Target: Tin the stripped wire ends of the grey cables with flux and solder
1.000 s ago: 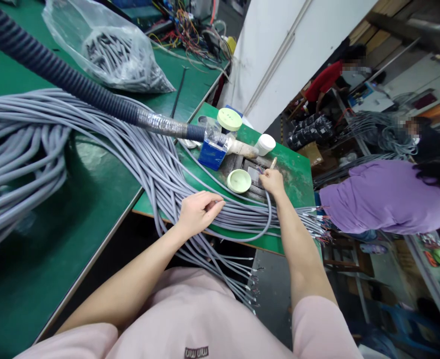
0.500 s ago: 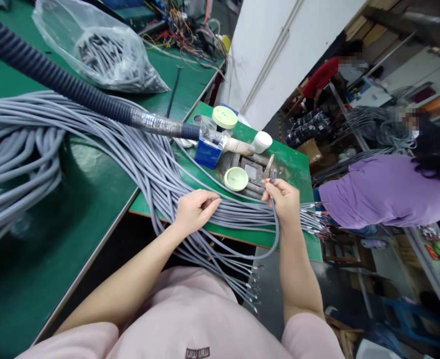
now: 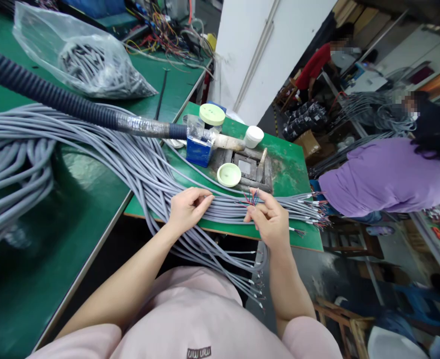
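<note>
My right hand [image 3: 270,222] grips a grey cable near its end. Thin coloured wires [image 3: 250,198] fan out from that end, by the thumb and forefinger; the cable loops down below the hand. To the left, my left hand [image 3: 187,208] has thumb and fingers pinched together over the bundle; whatever is in the pinch, if anything, is too small to make out. Under both hands runs a thick bundle of grey cables [image 3: 220,215], with stripped, coloured ends at the right. Several more cable ends [image 3: 252,284] hang below the table edge.
Beyond the hands are a pale green dish [image 3: 229,175], a white jar [image 3: 254,136], a blue box [image 3: 198,151] and a grimy metal fixture [image 3: 244,167]. A black corrugated hose [image 3: 70,104] crosses from the left. A person in a purple top [image 3: 384,177] is at the right.
My right hand has come left and slightly down, turning the cable end so its wires spread to the left. The left hand keeps its pinch; the whole view has shifted slightly.
</note>
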Demonstrator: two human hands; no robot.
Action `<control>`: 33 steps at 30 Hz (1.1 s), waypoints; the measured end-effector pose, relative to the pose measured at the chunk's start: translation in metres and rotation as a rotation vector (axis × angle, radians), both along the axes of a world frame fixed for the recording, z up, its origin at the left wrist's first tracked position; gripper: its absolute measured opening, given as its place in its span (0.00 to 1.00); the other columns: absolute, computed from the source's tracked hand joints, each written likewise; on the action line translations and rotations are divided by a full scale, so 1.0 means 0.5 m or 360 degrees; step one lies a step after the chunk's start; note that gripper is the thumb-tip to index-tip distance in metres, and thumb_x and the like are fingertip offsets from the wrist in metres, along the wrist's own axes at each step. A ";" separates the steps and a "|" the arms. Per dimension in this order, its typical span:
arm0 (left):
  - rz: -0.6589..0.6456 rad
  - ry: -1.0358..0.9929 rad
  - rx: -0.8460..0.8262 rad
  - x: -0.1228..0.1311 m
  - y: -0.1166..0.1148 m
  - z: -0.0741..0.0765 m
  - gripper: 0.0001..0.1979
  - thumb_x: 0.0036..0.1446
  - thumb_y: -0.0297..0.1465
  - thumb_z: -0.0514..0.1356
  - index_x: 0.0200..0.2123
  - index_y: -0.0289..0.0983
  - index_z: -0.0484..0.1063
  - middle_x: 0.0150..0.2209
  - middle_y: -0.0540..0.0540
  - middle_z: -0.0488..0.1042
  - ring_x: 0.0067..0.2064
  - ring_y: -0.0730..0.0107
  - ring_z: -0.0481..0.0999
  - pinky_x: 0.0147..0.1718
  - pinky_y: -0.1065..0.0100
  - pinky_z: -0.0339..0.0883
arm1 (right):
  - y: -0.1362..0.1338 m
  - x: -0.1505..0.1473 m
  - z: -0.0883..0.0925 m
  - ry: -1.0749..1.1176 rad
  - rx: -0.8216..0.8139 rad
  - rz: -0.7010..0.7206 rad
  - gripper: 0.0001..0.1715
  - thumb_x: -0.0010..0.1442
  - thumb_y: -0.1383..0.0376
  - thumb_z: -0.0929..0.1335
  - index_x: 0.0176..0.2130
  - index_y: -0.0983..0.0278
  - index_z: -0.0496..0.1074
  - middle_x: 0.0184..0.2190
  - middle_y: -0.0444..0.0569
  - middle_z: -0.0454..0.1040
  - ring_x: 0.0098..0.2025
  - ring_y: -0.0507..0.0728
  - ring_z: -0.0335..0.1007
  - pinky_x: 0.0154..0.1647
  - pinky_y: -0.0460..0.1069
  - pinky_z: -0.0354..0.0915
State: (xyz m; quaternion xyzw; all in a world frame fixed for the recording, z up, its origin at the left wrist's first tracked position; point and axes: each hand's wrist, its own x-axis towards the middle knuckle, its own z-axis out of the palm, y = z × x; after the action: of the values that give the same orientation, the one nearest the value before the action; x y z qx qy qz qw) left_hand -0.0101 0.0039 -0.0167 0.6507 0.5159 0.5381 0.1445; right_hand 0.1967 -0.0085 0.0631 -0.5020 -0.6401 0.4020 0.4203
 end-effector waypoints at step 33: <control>0.0009 0.0007 -0.0020 0.002 -0.002 0.005 0.07 0.56 0.34 0.61 0.30 0.37 0.77 0.22 0.51 0.73 0.23 0.75 0.70 0.26 0.73 0.63 | -0.014 0.036 -0.025 0.0328 -0.0339 0.0114 0.40 0.60 0.55 0.67 0.66 0.58 0.52 0.21 0.41 0.75 0.15 0.48 0.56 0.15 0.44 0.52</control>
State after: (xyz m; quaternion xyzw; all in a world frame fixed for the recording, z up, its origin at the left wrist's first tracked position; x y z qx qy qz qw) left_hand -0.0094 0.0030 -0.0142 0.6496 0.5215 0.5337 0.1459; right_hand 0.2147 -0.0158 0.0505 -0.4766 -0.5649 0.5318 0.4135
